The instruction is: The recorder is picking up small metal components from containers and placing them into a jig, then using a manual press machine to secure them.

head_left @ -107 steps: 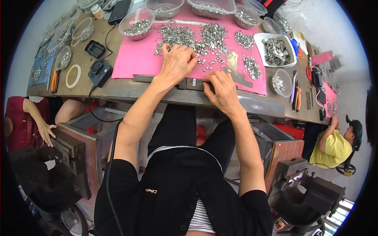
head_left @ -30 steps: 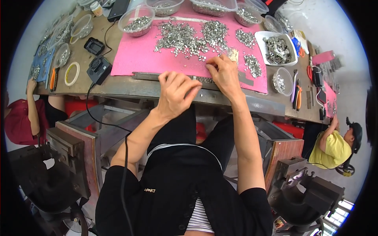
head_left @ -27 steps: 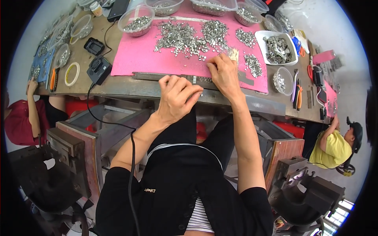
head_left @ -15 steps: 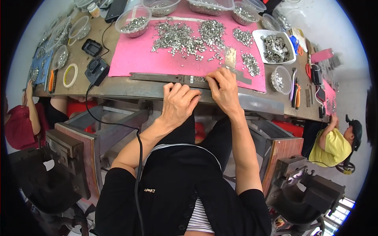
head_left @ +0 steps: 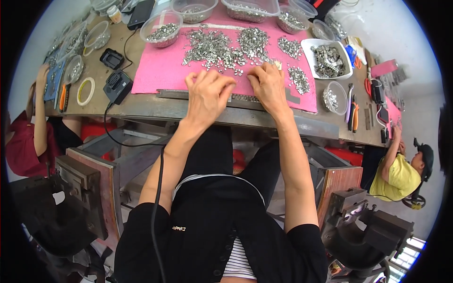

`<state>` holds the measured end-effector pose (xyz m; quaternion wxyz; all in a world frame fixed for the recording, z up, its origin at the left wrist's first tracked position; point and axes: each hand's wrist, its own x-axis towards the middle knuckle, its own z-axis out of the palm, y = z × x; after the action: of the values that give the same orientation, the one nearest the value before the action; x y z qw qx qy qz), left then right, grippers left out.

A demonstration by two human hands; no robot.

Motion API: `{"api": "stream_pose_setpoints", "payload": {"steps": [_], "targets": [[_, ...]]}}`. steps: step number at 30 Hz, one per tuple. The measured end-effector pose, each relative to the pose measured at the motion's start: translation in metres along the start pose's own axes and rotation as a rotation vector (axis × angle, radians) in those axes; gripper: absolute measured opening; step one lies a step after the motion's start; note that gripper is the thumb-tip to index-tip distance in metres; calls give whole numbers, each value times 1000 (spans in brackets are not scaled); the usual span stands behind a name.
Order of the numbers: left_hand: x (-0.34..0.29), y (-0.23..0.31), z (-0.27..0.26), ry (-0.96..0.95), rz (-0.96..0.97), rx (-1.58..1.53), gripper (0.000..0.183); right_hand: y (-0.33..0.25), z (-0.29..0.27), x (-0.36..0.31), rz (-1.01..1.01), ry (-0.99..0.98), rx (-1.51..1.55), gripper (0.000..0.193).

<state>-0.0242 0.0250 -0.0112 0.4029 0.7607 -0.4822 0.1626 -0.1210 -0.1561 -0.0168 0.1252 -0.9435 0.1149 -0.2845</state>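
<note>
small metal parts (head_left: pixel 222 47) lie just beyond both hands' fingers (head_left: pixel 257 75).

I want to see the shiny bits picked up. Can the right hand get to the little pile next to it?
Probably yes. The right hand rests on the pink mat, and the small pile lies just beside it with nothing between them.

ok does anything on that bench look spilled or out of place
Nothing looks damaged. The small metal parts lie in loose heaps straight on the pink mat, though bowls and a white tray hold others. Both hands rest at the mat's near edge.
</note>
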Motion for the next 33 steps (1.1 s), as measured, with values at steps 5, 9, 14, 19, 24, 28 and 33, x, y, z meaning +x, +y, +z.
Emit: {"api": "stream_pose_setpoints", "payload": {"steps": [5, 9, 14, 19, 24, 28, 33], "targets": [[12, -26, 5, -121, -25, 29, 8, -8, -9, -13, 133, -33, 243, 7], [16, -24, 3, -295, -107, -13, 9, -26, -28, -33, 200, -44, 306, 5], [18, -21, 2, -335, -131, -63, 7, -30, -27, -48, 141, 32, 285, 6], [15, -21, 4, -312, -148, -15, 11, -29, -25, -46, 91, 57, 289, 7], [13, -21, 5, -297, -148, -43, 11, 0, -19, -29, 254, 101, 242, 7], [11, -20, 5, -284, -130, 5, 9, 11, -12, -17, 243, 31, 49, 12], [15, -21, 1, -316, -112, -34, 7, 15, -6, -14, 184, 73, -56, 11]]}}
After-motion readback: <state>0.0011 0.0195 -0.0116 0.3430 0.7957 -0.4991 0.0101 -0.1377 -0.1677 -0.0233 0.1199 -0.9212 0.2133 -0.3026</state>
